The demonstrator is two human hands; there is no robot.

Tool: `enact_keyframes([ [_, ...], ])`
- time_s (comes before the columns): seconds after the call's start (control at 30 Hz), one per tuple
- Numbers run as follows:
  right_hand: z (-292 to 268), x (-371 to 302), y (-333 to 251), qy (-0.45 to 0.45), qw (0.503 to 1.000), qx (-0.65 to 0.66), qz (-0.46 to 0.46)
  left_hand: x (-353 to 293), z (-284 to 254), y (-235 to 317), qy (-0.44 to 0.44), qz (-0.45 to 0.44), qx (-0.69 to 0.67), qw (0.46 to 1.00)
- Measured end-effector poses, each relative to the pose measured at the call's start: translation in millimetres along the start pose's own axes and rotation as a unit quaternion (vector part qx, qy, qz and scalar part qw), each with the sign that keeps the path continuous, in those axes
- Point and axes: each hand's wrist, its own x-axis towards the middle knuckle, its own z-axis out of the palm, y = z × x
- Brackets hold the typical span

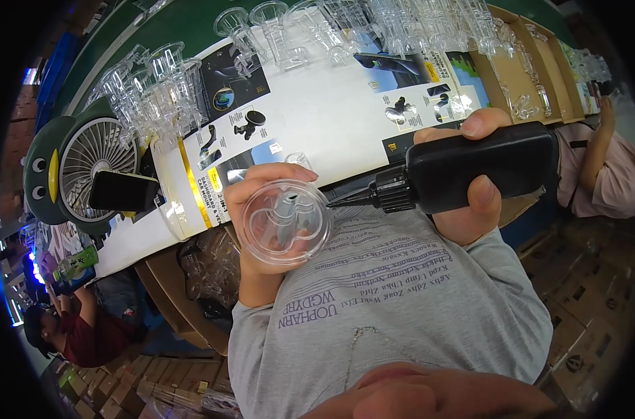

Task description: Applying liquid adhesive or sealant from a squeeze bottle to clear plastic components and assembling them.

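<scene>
My left hand point(266, 209) is closed around a clear plastic piece with a round rim point(287, 222), its circular end facing up. In my right hand point(471, 174) lies a black squeeze bottle point(481, 166), held sideways with its ribbed collar and thin pointed nozzle point(352, 197) toward the left. The nozzle's tip meets or nearly meets the right edge of the round rim; I cannot tell whether they touch. No liquid at the tip can be made out.
Clear plastic pieces point(275, 35) stand in rows along the table's far side, with another cluster point(157, 84) at left. A fan with a bird face point(98, 160) has a phone point(122, 191) before it. Cardboard boxes point(516, 70) hold small clear parts. Co-workers sit at both sides.
</scene>
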Motion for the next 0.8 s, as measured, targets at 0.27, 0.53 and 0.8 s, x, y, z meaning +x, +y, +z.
enact_keyframes([
  [0.27, -1.9, 1.1, 2.5, -0.02, 1.0, -0.005, 0.0, -1.1, -5.5, 1.8, -0.037, 0.021, 0.0, 0.999],
  [0.53, -1.2, 2.0, 2.0, -0.014, 1.0, -0.002, 0.004, -10.5, -3.2, 2.0, 0.034, -0.009, 0.035, 0.999],
  [0.8, -0.8, 0.9, 2.3, -0.004, 1.0, -0.005, -0.005, -7.6, -6.4, 1.6, 0.043, 0.006, -0.026, 0.999],
])
